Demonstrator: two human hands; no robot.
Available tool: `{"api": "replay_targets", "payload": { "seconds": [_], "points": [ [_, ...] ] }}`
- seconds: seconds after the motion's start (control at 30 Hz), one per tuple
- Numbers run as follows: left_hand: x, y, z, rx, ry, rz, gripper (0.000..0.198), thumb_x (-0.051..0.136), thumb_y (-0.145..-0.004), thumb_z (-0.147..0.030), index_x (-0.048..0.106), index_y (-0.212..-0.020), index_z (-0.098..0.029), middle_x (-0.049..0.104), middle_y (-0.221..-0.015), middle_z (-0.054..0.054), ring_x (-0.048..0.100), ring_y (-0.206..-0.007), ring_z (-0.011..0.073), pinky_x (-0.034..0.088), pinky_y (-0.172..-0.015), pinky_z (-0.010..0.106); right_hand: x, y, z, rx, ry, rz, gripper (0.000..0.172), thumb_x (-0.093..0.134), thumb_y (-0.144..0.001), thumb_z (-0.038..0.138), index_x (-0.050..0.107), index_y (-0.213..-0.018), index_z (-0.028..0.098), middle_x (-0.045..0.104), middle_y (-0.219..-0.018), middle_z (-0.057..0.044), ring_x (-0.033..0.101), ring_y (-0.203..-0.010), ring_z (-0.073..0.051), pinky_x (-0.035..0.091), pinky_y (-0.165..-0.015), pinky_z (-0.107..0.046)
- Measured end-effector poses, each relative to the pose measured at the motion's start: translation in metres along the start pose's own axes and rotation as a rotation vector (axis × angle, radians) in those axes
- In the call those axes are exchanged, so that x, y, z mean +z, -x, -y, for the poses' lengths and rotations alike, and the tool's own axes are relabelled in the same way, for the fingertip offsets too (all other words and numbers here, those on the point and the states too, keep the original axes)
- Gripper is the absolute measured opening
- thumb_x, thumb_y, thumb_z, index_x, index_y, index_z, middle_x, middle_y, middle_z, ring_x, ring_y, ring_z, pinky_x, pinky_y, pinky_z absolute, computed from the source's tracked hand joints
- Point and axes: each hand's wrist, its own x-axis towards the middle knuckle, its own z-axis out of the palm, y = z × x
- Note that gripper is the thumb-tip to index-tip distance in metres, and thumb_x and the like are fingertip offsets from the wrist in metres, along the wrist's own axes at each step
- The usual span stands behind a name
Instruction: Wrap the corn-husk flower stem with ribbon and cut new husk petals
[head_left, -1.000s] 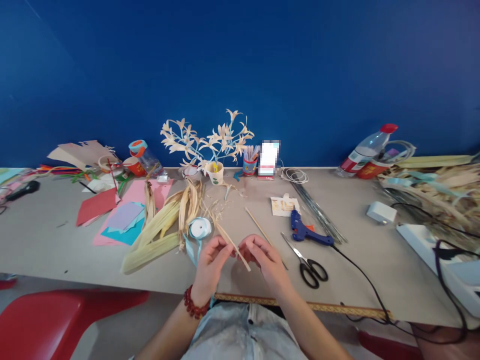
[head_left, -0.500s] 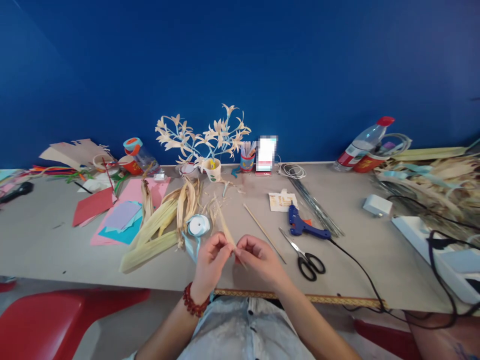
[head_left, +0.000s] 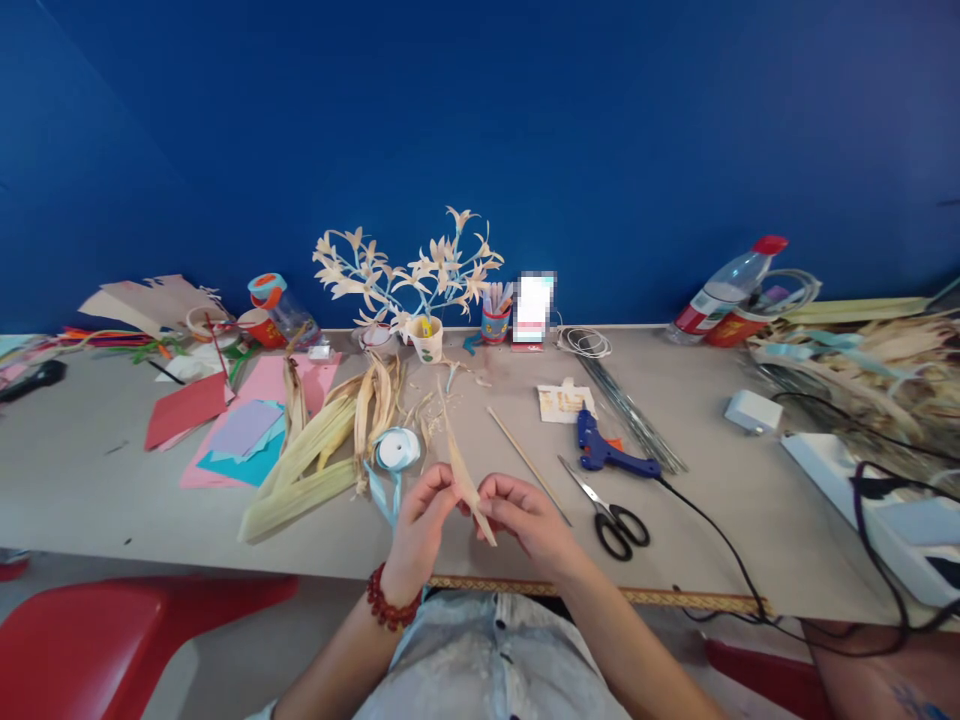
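Note:
A narrow strip of pale corn husk [head_left: 463, 475] is pinched between both hands above the front of the table. My left hand [head_left: 424, 515] grips its left edge, thumb and fingers together. My right hand [head_left: 525, 518] holds the lower part from the other side. The strip's long thin tip points away from me, and its short end hangs below the fingers. A spool of light blue ribbon [head_left: 397, 450] lies just beyond my left hand. Right of my right hand are black-handled scissors [head_left: 615, 525] and a thin wooden stick [head_left: 525, 460].
A blue glue gun [head_left: 611, 455] lies beside a bundle of wires [head_left: 630, 410]. Corn husks [head_left: 315, 470] and coloured paper [head_left: 240, 430] spread leftward. Husk flowers stand in a paper cup [head_left: 426, 342] at the back. A power strip [head_left: 862, 510] and cables occupy the right.
The husk strip has turned between my fingers and now shows a wider face, with its lower end lying over my right fingers. Both hands stay in nearly the same place.

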Motion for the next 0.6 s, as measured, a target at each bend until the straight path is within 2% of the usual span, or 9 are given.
{"api": "replay_targets", "payload": {
  "seconds": [0.1,0.23,0.47,0.6],
  "points": [
    [0.002,0.002,0.002,-0.036,0.038,0.054,0.018,0.056,-0.088,-0.032,0.057,-0.076,-0.018,0.056,-0.066,-0.001,0.053,-0.060,0.0132,0.045,-0.061,0.026,0.001,0.001,0.001,-0.046,0.077,0.001,0.031,0.069,-0.079,0.044,0.057,-0.072,0.017,0.062,-0.067,0.001,0.052,-0.056,-0.011,0.040,-0.059,-0.024],
    [0.004,0.004,-0.004,-0.049,-0.062,0.129,0.020,0.060,-0.086,-0.036,0.057,-0.080,-0.018,0.058,-0.067,0.000,0.058,-0.056,0.0139,0.046,-0.057,0.027,0.000,0.002,0.000,-0.102,0.148,0.015,0.036,0.065,-0.081,0.051,0.054,-0.072,0.018,0.059,-0.060,0.002,0.048,-0.054,-0.011,0.038,-0.057,-0.024],
    [-0.003,-0.002,-0.010,-0.084,-0.097,0.214,0.020,0.060,-0.087,-0.034,0.063,-0.080,-0.016,0.059,-0.071,0.001,0.055,-0.066,0.0131,0.045,-0.066,0.025,-0.008,0.005,-0.001,-0.058,0.189,0.056,0.032,0.059,-0.086,0.048,0.052,-0.075,0.019,0.060,-0.060,0.002,0.045,-0.050,-0.010,0.036,-0.051,-0.022],
    [-0.001,-0.002,-0.009,-0.084,-0.124,0.214,0.019,0.062,-0.085,-0.035,0.061,-0.083,-0.016,0.058,-0.071,0.001,0.056,-0.068,0.0140,0.044,-0.065,0.025,-0.012,0.004,-0.001,-0.146,0.265,-0.035,0.031,0.061,-0.085,0.047,0.056,-0.074,0.018,0.057,-0.065,0.002,0.044,-0.053,-0.010,0.035,-0.051,-0.022]
  ]
}}
